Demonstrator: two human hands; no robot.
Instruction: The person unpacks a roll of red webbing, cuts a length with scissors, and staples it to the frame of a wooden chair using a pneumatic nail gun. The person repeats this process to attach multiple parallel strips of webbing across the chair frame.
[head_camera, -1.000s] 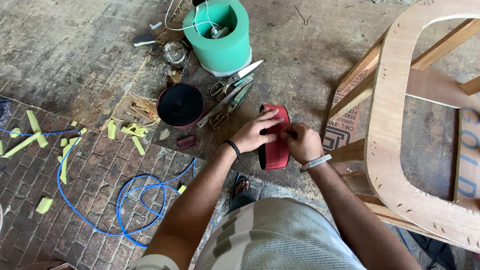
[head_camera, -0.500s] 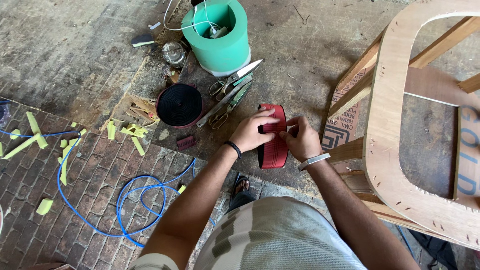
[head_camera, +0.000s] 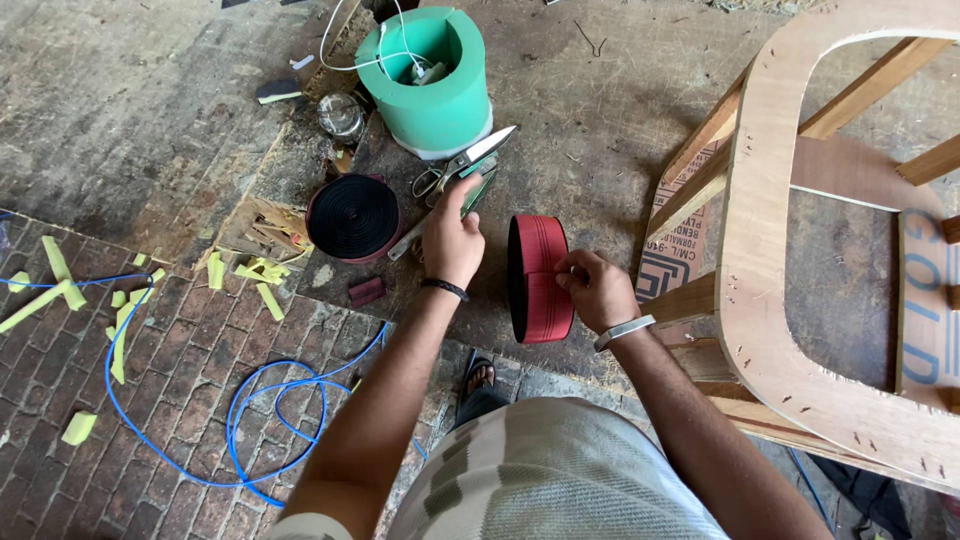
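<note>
A roll of red webbing (head_camera: 540, 278) stands on edge on the concrete floor (head_camera: 600, 110), just in front of the person's knees. The right hand (head_camera: 597, 290) rests against its right side, fingers curled and pinching the roll's outer layer near the top edge. A metal bracelet (head_camera: 622, 332) circles that wrist.

The left hand (head_camera: 453, 240) is apart from the roll, up and to the left, its fingers closed around the lower end of a tool with green handles (head_camera: 470, 188); how tightly it grips I cannot tell. A dark band (head_camera: 444, 288) sits on that wrist. Just above lies 1 pair of large scissors (head_camera: 470, 160), blades pointing up and right.

Left of the hand lies a coiled roll of black webbing (head_camera: 352, 216), flat on the floor. Above the scissors stands a green foam cylinder (head_camera: 428, 78) with white cord in it. On the right is a plywood chair frame (head_camera: 790, 250). A blue cable (head_camera: 260, 400) loops over the brick paving (head_camera: 150, 420), among scattered yellow-green foam scraps (head_camera: 60, 290).
</note>
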